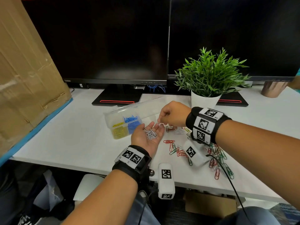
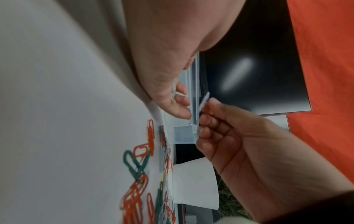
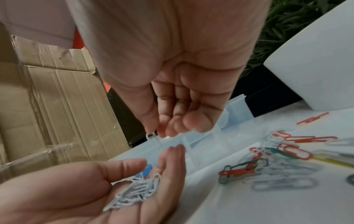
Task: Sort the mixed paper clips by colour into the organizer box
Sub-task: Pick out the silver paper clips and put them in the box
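Note:
A clear organizer box (image 1: 108, 118) stands open on the white desk, with yellow clips (image 1: 120, 131) and blue clips (image 1: 132, 121) in separate compartments. My left hand (image 1: 151, 127) lies palm up beside the box, fingers straight, and carries a small heap of white clips (image 1: 151, 134) (image 3: 138, 192). My right hand (image 1: 159, 122) hovers just above the left fingertips and pinches one white clip (image 2: 204, 101) (image 3: 151, 135) between thumb and forefinger. Mixed red, green and white clips (image 1: 215, 156) (image 3: 268, 166) lie scattered on the desk under the right wrist.
A potted plant (image 1: 209, 75) in a white pot stands just behind the right hand. Two dark monitors (image 1: 113, 38) fill the back. A large cardboard box (image 1: 24, 70) leans at the left. A copper cup (image 1: 272, 89) stands far right. The desk edge (image 1: 97, 169) runs under my wrists.

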